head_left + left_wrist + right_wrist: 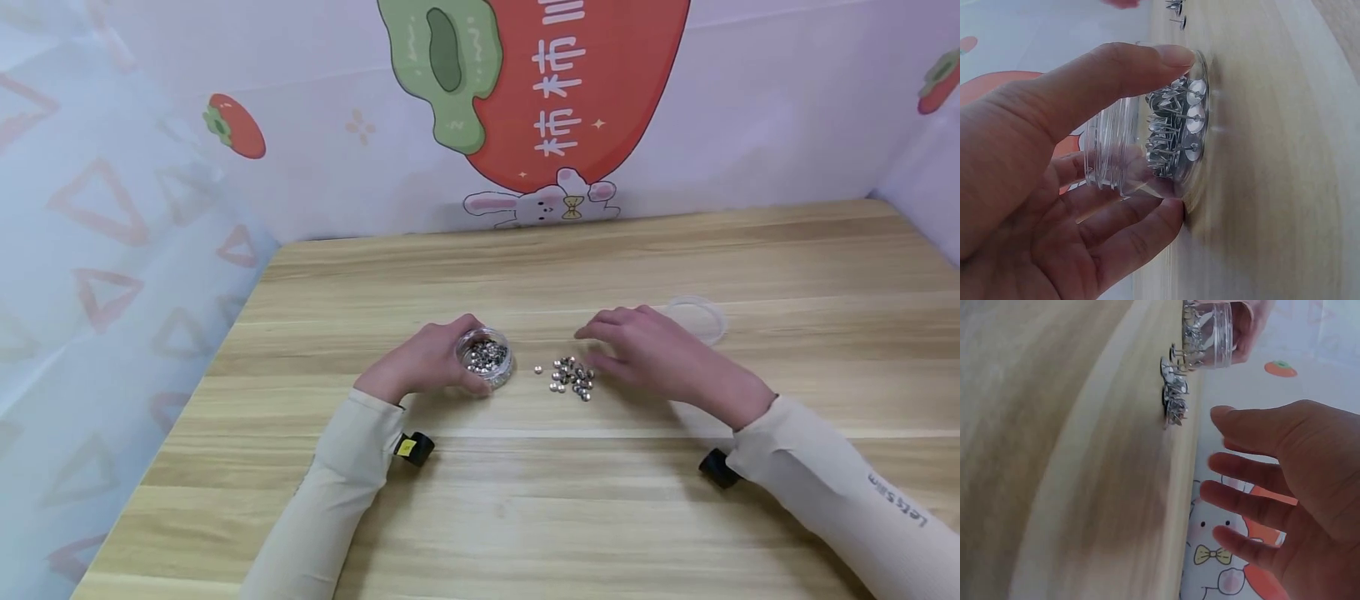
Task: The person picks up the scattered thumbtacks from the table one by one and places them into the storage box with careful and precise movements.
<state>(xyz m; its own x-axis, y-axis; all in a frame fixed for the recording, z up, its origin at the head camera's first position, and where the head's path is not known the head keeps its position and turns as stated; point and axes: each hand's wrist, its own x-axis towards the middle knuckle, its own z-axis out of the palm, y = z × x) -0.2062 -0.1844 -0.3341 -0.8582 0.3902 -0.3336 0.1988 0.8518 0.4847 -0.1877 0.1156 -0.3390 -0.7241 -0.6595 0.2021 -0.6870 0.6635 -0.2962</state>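
A clear round jar (504, 367) stands upright on the table, partly filled with silver thumbtacks (1165, 128). My left hand (427, 360) grips it from the side, thumb along the near wall and fingers round the far side. Just right of the jar lies a loose pile of thumbtacks (573, 377), with a single thumbtack (537, 369) apart from it toward the jar. My right hand (652, 350) hovers beside the pile's right side, fingers spread and slightly bent. In the right wrist view nothing is between its fingers (1247, 509).
A clear round lid (722, 321) lies on the wooden table (480, 517) behind my right hand. Printed cloth (322, 183) hangs along the table's back and left edges. A black wrist camera (415, 448) is strapped under each forearm.
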